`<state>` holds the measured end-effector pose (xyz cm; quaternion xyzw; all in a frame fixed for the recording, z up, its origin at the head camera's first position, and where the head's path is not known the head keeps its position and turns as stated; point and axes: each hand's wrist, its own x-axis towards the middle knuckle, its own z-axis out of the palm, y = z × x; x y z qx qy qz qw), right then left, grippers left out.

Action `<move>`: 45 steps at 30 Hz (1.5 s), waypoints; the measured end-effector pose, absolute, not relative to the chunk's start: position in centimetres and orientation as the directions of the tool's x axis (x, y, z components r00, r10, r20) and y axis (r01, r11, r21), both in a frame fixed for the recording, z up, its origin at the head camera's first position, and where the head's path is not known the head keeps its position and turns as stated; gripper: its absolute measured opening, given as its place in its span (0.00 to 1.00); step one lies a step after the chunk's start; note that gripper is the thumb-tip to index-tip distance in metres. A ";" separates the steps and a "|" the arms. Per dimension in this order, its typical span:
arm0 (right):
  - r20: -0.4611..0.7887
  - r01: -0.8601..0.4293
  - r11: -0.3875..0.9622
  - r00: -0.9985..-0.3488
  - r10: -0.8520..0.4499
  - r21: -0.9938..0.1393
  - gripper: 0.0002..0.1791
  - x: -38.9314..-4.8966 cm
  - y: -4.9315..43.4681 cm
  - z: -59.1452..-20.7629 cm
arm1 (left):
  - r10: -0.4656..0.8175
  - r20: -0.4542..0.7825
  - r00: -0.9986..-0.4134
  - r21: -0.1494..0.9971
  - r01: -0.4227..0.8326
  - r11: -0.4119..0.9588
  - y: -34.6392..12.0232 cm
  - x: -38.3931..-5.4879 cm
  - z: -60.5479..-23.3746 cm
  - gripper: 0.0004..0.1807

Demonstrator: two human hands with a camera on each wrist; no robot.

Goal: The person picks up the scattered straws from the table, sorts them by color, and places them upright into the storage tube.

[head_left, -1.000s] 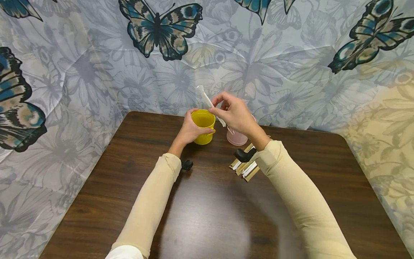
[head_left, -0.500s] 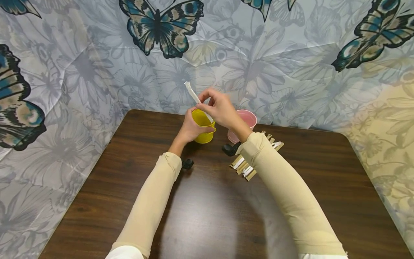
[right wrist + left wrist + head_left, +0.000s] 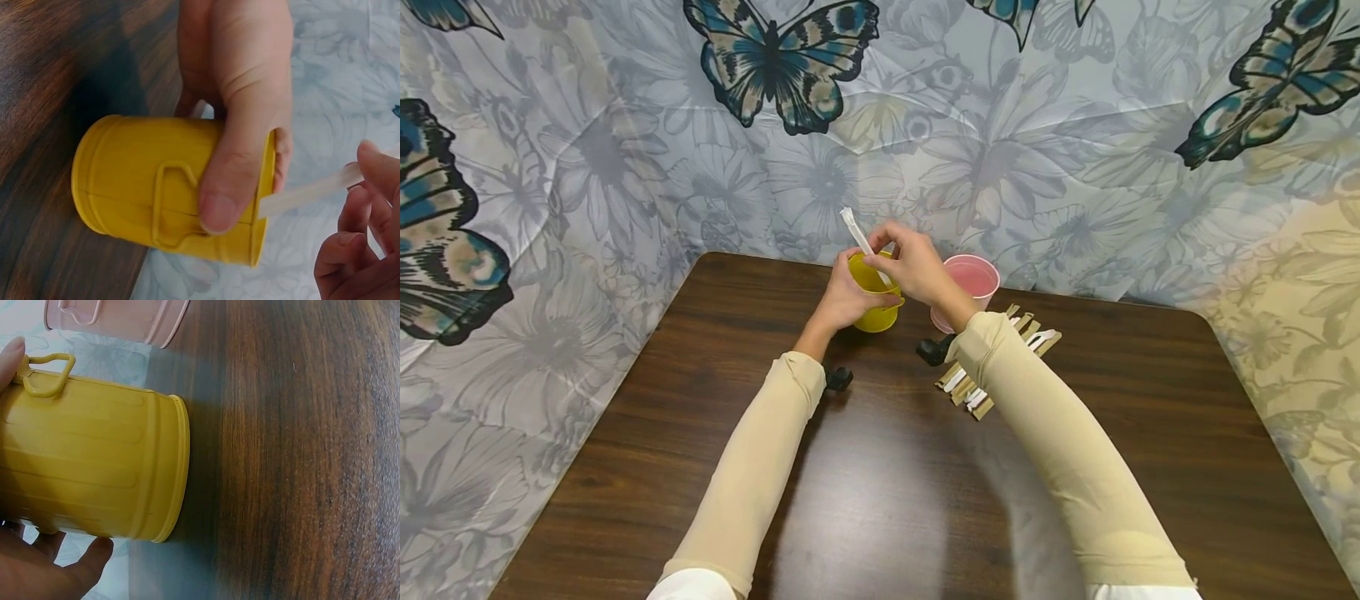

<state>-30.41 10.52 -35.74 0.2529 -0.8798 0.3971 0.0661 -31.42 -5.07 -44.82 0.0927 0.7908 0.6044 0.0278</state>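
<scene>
Stick (image 3: 857, 233) slants into the yellow bucket (image 3: 134, 181), pinched by my right hand (image 3: 916, 262). I see my left hand (image 3: 844, 295) gripping the bucket.

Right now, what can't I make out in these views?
Lower end of the white stick: right wrist view, hidden inside the yellow bucket.
Middle of the brown-and-white strips: head view, covered by the right sleeve.
Pink bucket: left wrist view, partly cut off by the top edge.

Dark wood-grained table (image 3: 1165, 400) here, rounded far corners close to a grey floral cloth (image 3: 1000, 150)! A big blue-and-black butterfly (image 3: 771, 58) spreads above the far edge, yellow tinge (image 3: 1300, 283) beyond the right corner, glare (image 3: 880, 500) gleaming mid-tabletop.
</scene>
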 end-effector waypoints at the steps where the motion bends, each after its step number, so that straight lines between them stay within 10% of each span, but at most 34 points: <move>1: 0.317 -0.497 0.558 -0.864 -0.391 -0.664 0.08 -30.4 10.6 -35.8 | 0.180 0.066 -0.981 0.961 0.111 0.254 -5.0 -31.4 -44.8 0.58; 45: 0.163 -0.474 0.659 -0.864 -0.477 -0.583 0.12 -22.1 22.5 -38.6 | 0.146 0.060 -0.987 0.969 0.093 0.231 -4.6 -31.4 -44.8 0.61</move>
